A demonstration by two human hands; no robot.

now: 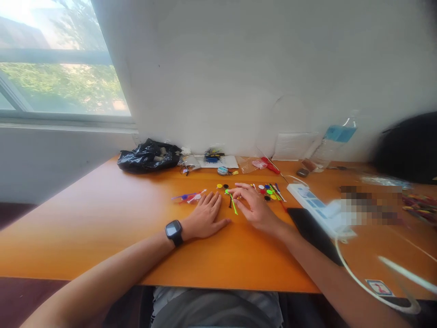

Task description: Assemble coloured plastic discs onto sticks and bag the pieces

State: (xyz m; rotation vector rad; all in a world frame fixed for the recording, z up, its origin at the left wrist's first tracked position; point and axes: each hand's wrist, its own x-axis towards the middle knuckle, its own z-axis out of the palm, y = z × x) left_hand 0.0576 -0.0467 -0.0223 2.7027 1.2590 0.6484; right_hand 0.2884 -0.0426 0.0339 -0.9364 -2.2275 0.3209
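My left hand (205, 214) lies flat on the orange table (102, 218), fingers together, holding nothing; a black watch (174, 232) is on its wrist. My right hand (253, 206) rests to its right, fingers spread, fingertips touching small parts. Between the hands lies a green stick (233, 203) with a round green head. Beyond the fingers lie coloured round discs (266, 191) and thin coloured sticks (278, 192). A blue, red and white bundle of sticks (190, 197) lies just past my left hand.
A black plastic bag (148, 156) sits at the back left by the wall. A white power strip (312, 200) and a black flat device (312, 230) lie at right. A water bottle (332, 143), small packets (213, 159) and a dark bag (409, 146) line the back.
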